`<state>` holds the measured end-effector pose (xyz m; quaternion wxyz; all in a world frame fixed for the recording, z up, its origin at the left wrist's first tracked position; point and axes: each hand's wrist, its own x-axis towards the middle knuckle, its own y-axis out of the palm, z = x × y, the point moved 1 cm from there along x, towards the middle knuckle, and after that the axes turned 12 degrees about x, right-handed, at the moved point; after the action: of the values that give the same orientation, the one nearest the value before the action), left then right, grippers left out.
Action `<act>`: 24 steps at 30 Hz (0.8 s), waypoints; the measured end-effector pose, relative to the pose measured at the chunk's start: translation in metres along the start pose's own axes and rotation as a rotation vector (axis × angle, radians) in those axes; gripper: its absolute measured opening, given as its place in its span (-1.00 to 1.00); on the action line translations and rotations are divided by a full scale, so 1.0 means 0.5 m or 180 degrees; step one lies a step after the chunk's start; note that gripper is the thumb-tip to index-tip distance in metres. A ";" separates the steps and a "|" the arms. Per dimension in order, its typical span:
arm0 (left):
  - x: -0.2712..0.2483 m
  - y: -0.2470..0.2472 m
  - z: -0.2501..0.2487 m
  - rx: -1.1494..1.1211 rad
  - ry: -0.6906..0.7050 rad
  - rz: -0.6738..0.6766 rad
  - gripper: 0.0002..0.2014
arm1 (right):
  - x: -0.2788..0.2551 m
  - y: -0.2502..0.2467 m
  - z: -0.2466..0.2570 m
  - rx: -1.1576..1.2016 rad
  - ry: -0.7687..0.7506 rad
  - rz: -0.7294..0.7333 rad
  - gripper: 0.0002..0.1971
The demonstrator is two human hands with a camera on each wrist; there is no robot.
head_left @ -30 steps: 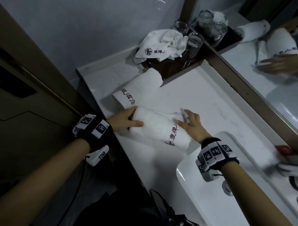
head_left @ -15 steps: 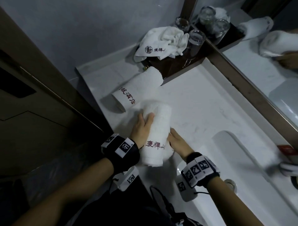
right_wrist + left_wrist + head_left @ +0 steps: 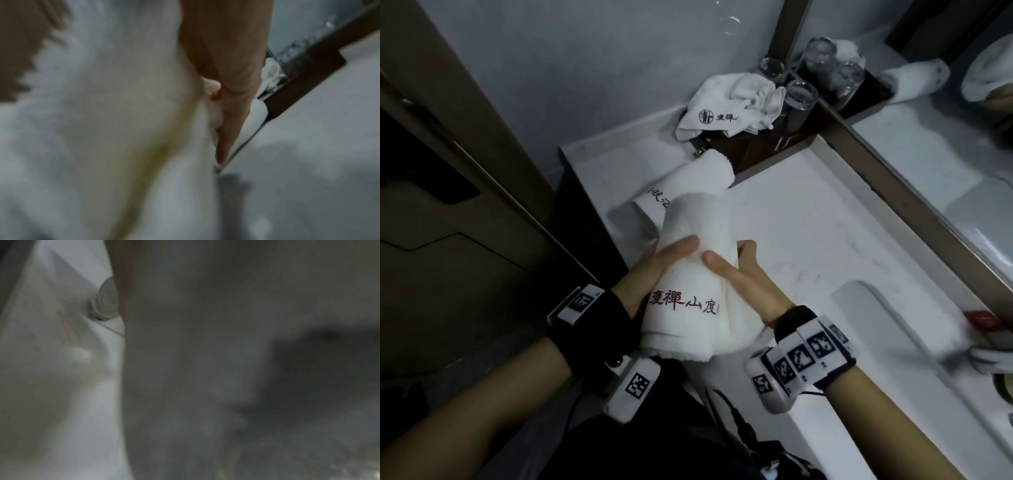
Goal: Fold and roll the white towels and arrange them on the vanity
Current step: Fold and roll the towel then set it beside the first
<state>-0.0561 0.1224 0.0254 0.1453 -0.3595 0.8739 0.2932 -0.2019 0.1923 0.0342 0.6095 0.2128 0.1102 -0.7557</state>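
A rolled white towel (image 3: pixel 693 274) with red embroidered characters is lifted above the vanity's front edge, held between both hands. My left hand (image 3: pixel 654 270) grips its left side with the thumb over the top. On the right side my right hand (image 3: pixel 736 274) wraps it, thumb on top. A second rolled towel (image 3: pixel 688 185) lies on the white vanity top (image 3: pixel 808 222) behind it. An unfolded white towel (image 3: pixel 726 102) sits crumpled on the dark tray (image 3: pixel 763 150). In the right wrist view the towel (image 3: pixel 102 129) fills the frame beside my fingers (image 3: pixel 232 91). The left wrist view is a blur.
Several glass tumblers (image 3: pixel 799 99) stand on the tray in the corner. A mirror (image 3: pixel 945 137) runs along the right. The sink basin (image 3: pixel 859 394) lies at lower right. A brown door (image 3: pixel 448 205) stands to the left.
The towel was lying across the counter. Both hands turned it lengthwise, lifted it toward me and now hold it off the surface.
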 end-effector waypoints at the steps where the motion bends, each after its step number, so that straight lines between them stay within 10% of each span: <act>1: -0.003 0.000 -0.005 0.0104 0.0164 -0.0245 -0.55 | 0.001 0.019 0.009 0.0172 0.0057 0.0122 -0.24; 7: -0.029 -0.030 -0.060 0.0077 0.0538 -0.0854 -0.50 | 0.002 0.103 0.027 0.0577 -0.0231 0.0217 -0.15; 13: -0.051 -0.079 -0.102 -0.0058 -0.0122 -0.0473 -0.26 | 0.038 0.172 0.034 0.0946 -0.0243 -0.0343 -0.36; 21: -0.105 -0.117 -0.102 -0.0958 0.0345 0.0984 -0.55 | 0.099 0.198 0.097 0.1677 -0.0294 -0.0139 -0.49; 24: -0.094 -0.152 -0.107 -0.0736 0.0312 0.0556 -0.55 | 0.120 0.190 0.125 0.1713 -0.0058 0.0057 -0.36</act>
<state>0.0288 0.0717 0.0585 0.0339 -0.3103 0.8683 0.3855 -0.1319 0.0911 0.0710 0.5386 0.3614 -0.1021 -0.7542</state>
